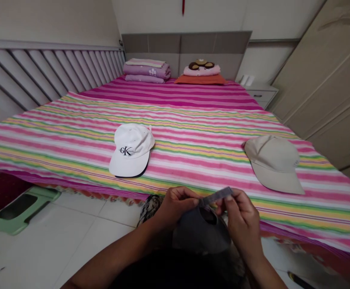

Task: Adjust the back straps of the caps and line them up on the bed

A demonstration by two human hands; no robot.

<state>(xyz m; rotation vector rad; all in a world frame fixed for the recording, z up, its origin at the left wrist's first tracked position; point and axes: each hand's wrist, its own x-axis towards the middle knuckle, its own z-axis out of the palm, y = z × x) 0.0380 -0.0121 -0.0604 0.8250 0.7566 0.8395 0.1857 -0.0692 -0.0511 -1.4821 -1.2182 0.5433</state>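
Note:
A dark grey cap (200, 235) hangs between my hands at the near edge of the bed, its back opening facing me. My left hand (173, 206) pinches the left end of the cap's rear strap (215, 196). My right hand (243, 218) pinches the strap's right end. On the striped bedspread (193, 132) lie a white cap (132, 149) with a dark logo at left and a beige cap (274, 162) at right. Neither hand touches them.
Folded purple bedding (147, 70) and a pink pillow with a brown plush toy (201, 69) lie by the headboard. A white nightstand (261, 93) and a wardrobe (328, 80) stand at right. A green stool (20, 208) is on the tiled floor at left.

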